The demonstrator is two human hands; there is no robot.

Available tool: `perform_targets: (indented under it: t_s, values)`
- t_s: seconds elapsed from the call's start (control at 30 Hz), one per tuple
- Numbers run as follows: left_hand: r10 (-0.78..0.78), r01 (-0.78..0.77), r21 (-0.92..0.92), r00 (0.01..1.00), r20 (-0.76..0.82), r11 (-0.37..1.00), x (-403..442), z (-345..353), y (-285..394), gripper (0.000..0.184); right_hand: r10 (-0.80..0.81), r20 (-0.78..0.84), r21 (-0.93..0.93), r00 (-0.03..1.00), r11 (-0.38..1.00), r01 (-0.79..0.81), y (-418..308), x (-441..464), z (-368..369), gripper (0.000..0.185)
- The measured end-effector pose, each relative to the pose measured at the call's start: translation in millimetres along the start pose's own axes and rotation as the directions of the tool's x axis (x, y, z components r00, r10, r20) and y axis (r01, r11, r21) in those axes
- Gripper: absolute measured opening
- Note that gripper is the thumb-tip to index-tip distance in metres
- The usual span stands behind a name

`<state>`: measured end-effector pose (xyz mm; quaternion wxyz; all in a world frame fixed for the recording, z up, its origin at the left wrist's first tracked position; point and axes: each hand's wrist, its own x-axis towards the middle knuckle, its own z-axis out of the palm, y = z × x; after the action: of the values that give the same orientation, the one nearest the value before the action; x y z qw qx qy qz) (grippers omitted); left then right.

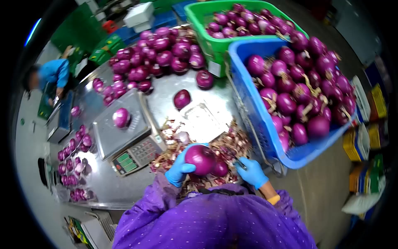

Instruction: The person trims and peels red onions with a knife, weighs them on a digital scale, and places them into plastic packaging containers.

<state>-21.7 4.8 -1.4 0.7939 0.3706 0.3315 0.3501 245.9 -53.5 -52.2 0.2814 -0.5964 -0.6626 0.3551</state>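
My left hand (pixel 178 169), in a blue glove, is wrapped round a large peeled red onion (pixel 200 159). Just right of it, a smaller red onion (pixel 220 169) rests among dry skins (pixel 234 145). My right hand (pixel 253 173), also gloved in blue, is closed on a small dark tool (pixel 241 164); its blade or tip cannot be made out. Beyond my hands lies a clear plastic tray (pixel 203 121). To the left stands a digital scale (pixel 143 150) with one red onion (pixel 121 118) on its plate.
A blue crate (pixel 253 120) and a green crate (pixel 207 45), both full of onions, stand at right. An onion pile (pixel 161 52) covers the far metal table (pixel 159 89). Packed onions (pixel 74 145) line the left. A co-worker (pixel 54 72) in blue is far left.
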Motion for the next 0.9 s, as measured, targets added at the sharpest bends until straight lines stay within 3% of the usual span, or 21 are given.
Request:
perform_targets:
  t_s: [0.1,0.17,0.23,0.3,0.37,0.4,0.47,0.57,0.6,0.7,0.77,0.83,0.9]
  values:
    - [0.069,-0.065,0.111,0.997,-0.029,0.992,-3.4,-12.7,1.9,0.084,0.072,-0.012,0.053,0.997,0.996,-0.072,15.2,-2.0,9.0,0.013]
    - [0.160,-0.142,0.211,0.985,-0.066,0.967,-5.1,-25.1,16.5,0.085,0.042,-0.056,0.114,0.998,0.993,-0.035,27.3,-1.3,13.1,0.010]
    - [0.263,-0.143,0.448,0.940,-0.216,0.883,-17.6,-38.2,49.6,0.087,0.081,-0.004,0.097,0.997,0.992,-0.080,28.9,-5.8,10.4,0.008]
    - [0.490,-0.189,0.620,0.794,-0.359,0.761,-29.1,-59.4,79.6,0.086,0.123,0.025,0.103,0.992,0.987,-0.125,32.8,-6.7,13.2,0.008]
    - [0.659,-0.284,0.649,0.599,-0.455,0.706,-32.4,-94.5,95.0,0.082,0.172,0.043,0.147,0.984,0.973,-0.177,35.8,-9.1,17.4,0.010]
    - [0.700,-0.250,0.692,0.508,-0.502,0.677,-30.4,-119.6,98.3,0.080,0.175,0.055,0.162,0.983,0.970,-0.182,34.9,-7.1,19.4,0.009]
    - [0.744,-0.088,0.761,0.310,-0.592,0.643,-24.4,-153.6,99.8,0.081,0.162,0.084,0.158,0.983,0.972,-0.174,34.2,-5.3,25.2,0.008]
    - [0.750,0.250,0.752,0.125,-0.650,0.610,-11.1,-169.2,95.0,0.088,0.196,0.167,0.158,0.966,0.962,-0.222,0.6,5.1,22.7,0.010]
    - [0.711,0.274,0.697,0.062,-0.700,0.663,-6.2,-172.7,91.6,0.092,0.202,0.172,0.166,0.964,0.959,-0.230,4.3,5.9,26.0,0.010]
    - [0.829,0.412,0.729,-0.143,-0.540,0.546,10.0,-179.7,79.3,0.093,0.259,0.213,0.208,0.942,0.930,-0.303,6.2,7.5,28.1,0.011]
    - [0.789,0.231,0.755,-0.149,-0.596,0.614,15.1,-178.1,73.0,0.095,0.318,0.242,0.234,0.917,0.898,-0.373,6.3,7.6,27.7,0.011]
    - [0.782,0.000,0.789,-0.139,-0.608,0.614,19.9,-183.4,63.9,0.097,0.290,0.232,0.234,0.929,0.910,-0.342,0.0,9.9,28.0,0.010]
    - [0.785,-0.072,0.783,-0.001,-0.619,0.617,8.8,-190.7,55.2,0.101,0.262,0.226,0.266,0.938,0.910,-0.318,-7.2,19.6,29.7,0.011]
